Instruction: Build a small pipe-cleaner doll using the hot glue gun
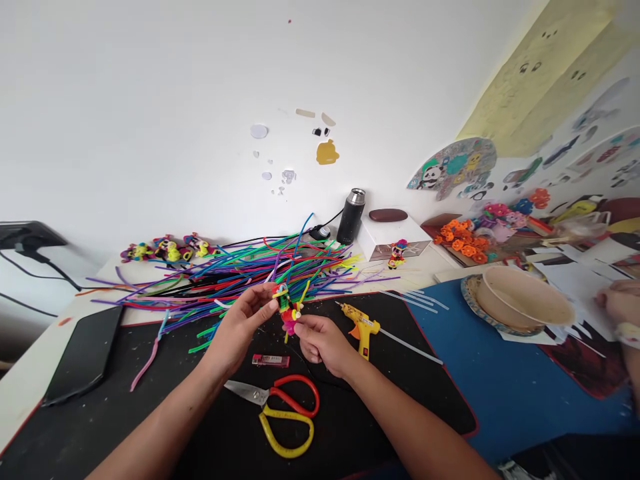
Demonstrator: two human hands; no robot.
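My left hand (250,319) pinches the upper left side of a small multicoloured pipe-cleaner figure (289,308). The fingers of my right hand (320,339) hold its lower right side. Yellow-green stems stick out of the figure at the top and bottom. Below my hands, a pink lighter (271,361) lies on the black mat (400,407), with open scissors (287,410) with red and yellow handles in front of it. A yellow glue gun (361,328) rests to the right of my right hand. Behind my hands spreads a pile of coloured pipe cleaners (250,267).
Several finished figures (173,249) sit at the back left, above a black phone (85,353). A black bottle (352,217) and a white box (390,233) stand at the back. At the right are a bowl (525,300) and another person's hand (620,303).
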